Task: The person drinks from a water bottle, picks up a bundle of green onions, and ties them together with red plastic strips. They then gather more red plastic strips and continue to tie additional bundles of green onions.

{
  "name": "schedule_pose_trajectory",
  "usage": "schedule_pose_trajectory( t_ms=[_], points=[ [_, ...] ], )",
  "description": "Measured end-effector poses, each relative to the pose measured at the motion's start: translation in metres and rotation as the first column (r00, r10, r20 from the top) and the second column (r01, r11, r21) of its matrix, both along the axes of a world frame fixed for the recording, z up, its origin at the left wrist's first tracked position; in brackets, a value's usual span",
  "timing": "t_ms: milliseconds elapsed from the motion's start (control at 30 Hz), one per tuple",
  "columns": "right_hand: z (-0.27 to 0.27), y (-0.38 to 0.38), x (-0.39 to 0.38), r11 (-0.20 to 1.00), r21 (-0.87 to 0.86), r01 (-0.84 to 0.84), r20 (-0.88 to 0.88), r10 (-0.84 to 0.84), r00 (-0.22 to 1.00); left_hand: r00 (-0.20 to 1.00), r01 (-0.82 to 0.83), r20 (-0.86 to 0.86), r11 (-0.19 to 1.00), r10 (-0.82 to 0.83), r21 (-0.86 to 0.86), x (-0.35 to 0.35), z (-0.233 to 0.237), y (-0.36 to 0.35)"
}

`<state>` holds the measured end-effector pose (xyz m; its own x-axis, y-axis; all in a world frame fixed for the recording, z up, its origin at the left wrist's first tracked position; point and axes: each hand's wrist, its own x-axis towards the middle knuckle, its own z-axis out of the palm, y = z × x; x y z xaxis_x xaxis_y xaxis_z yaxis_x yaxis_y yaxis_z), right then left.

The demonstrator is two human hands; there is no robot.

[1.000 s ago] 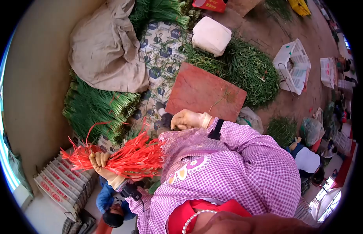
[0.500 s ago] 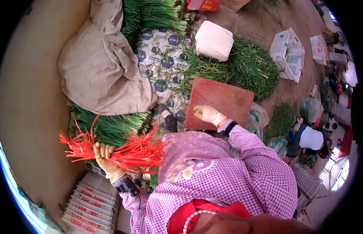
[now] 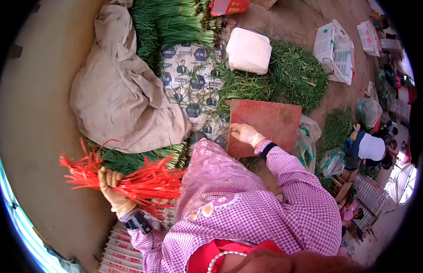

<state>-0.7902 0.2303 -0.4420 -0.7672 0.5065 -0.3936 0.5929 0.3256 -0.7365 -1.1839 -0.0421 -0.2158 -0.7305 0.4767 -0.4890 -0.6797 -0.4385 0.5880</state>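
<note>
My left hand (image 3: 112,189), in a pale glove, is wrapped round the middle of a bundle of red strips (image 3: 148,182), whose loose ends spread to both sides. Behind the strips lie green stalks (image 3: 123,159), partly covered by a beige cloth (image 3: 129,104). At the left edge of a reddish-brown board (image 3: 266,123) is my right hand (image 3: 245,134), also gloved. Its fingers are bent and pressed together over the edge; whether anything is between them is hidden.
A white container (image 3: 249,50) stands among loose green stalks (image 3: 298,77). Tied green bunches (image 3: 184,22) lie at the top. A white crate (image 3: 334,52) is farther right. Stacked white crates (image 3: 123,250) are at lower left. Another person (image 3: 370,146) bends over at the right.
The view has shifted. My left hand, still round the red strips, sits slightly lower and farther left. My right hand is now at the board's left edge rather than over its surface.
</note>
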Motion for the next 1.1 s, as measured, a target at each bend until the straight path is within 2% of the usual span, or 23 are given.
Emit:
schedule_pose_trajectory(
  t_ms=[33,100,133,167,200,233,267,400,467,533,567,600,667,700,733,767,800,867,900,933,1033,1067,1100],
  points=[
    [0.014,0.016,-0.002,0.997,-0.025,0.068,0.146,-0.063,0.987,1.000,0.016,-0.026,1.000,-0.016,0.002,-0.014,0.004,0.003],
    [0.001,0.046,0.007,0.995,0.037,0.093,0.116,-0.097,0.989,0.995,0.047,-0.090,0.998,-0.044,0.034,-0.038,0.011,0.021],
    [-0.004,0.049,0.012,0.990,0.078,0.120,0.102,-0.128,0.987,0.990,0.049,-0.132,0.999,-0.051,-0.020,-0.042,0.015,0.038],
    [-0.009,0.056,0.016,0.982,0.021,0.188,0.202,-0.188,0.961,0.991,0.061,-0.114,0.998,-0.064,-0.031,-0.041,0.015,0.057],
    [-0.021,0.052,0.025,0.979,0.017,0.204,0.196,-0.203,0.959,0.993,0.066,-0.100,0.997,-0.069,-0.033,-0.033,0.016,0.072],
    [-0.037,0.050,0.032,0.959,-0.014,0.283,0.146,-0.278,0.949,0.976,0.190,-0.103,0.981,-0.192,-0.030,-0.036,0.008,0.091],
    [-0.056,0.059,0.033,0.934,-0.041,0.356,0.090,-0.351,0.932,0.972,0.219,-0.084,0.975,-0.221,-0.034,-0.031,0.002,0.113],
    [-0.110,0.100,0.006,0.917,-0.013,0.400,-0.073,-0.399,0.914,0.932,0.362,-0.005,0.928,-0.363,-0.085,-0.033,-0.055,0.190],
    [-0.108,0.141,-0.024,0.896,-0.103,0.432,0.092,-0.424,0.901,0.931,0.363,0.075,0.926,-0.356,-0.101,-0.029,-0.086,0.226],
    [-0.150,0.170,-0.044,0.862,-0.132,0.489,0.043,-0.488,0.872,0.918,0.380,0.168,0.917,-0.359,-0.117,-0.025,-0.122,0.261],
    [-0.167,0.180,-0.055,0.863,-0.057,0.502,-0.041,-0.505,0.862,0.901,0.406,0.210,0.909,-0.380,-0.094,-0.023,-0.141,0.272],
    [-0.175,0.195,-0.070,0.849,-0.121,0.514,0.002,-0.518,0.856,0.885,0.421,0.248,0.905,-0.394,-0.067,-0.019,-0.159,0.282],
    [-0.192,0.220,-0.097,0.869,-0.032,0.494,-0.157,-0.492,0.856,0.866,0.446,0.311,0.886,-0.390,-0.129,-0.010,-0.181,0.299],
    [-0.202,0.236,-0.112,0.902,-0.010,0.431,-0.069,-0.431,0.900,0.849,0.454,0.354,0.884,-0.392,-0.110,-0.009,-0.198,0.305],
    [-0.219,0.252,-0.124,0.931,0.003,0.364,0.019,-0.364,0.931,0.831,0.461,0.395,0.883,-0.393,-0.091,-0.007,-0.214,0.310],
    [-0.264,0.252,-0.130,0.908,0.046,0.417,-0.116,-0.410,0.905,0.827,0.471,0.415,0.871,-0.380,-0.142,-0.004,-0.220,0.320],
    [-0.276,0.264,-0.142,0.910,0.067,0.410,-0.088,-0.404,0.911,0.819,0.472,0.443,0.867,-0.364,-0.161,-0.003,-0.232,0.322],
    [-0.355,0.279,-0.152,0.892,0.212,0.399,-0.118,-0.382,0.917,0.801,0.490,0.461,0.861,-0.383,-0.136,-0.006,-0.258,0.320],
    [-0.375,0.286,-0.161,0.823,0.153,0.547,-0.105,-0.536,0.837,0.794,0.491,0.475,0.861,-0.380,-0.132,-0.006,-0.270,0.321],
    [-0.401,0.291,-0.167,0.751,0.197,0.631,-0.092,-0.626,0.774,0.788,0.467,0.511,0.873,-0.342,-0.137,-0.007,-0.286,0.319],
    [-0.495,0.305,-0.174,0.641,0.079,0.764,0.184,-0.762,0.621,0.759,0.435,0.576,0.895,-0.304,-0.101,-0.005,-0.325,0.315],
    [-0.530,0.306,-0.171,0.586,0.044,0.809,0.124,-0.807,0.578,0.752,0.430,0.585,0.899,-0.305,-0.084,-0.003,-0.337,0.314],
    [-0.534,0.313,-0.172,0.674,0.213,0.708,0.143,-0.738,0.660,0.743,0.419,0.603,0.905,-0.290,-0.080,-0.003,-0.347,0.314]
  ],
)
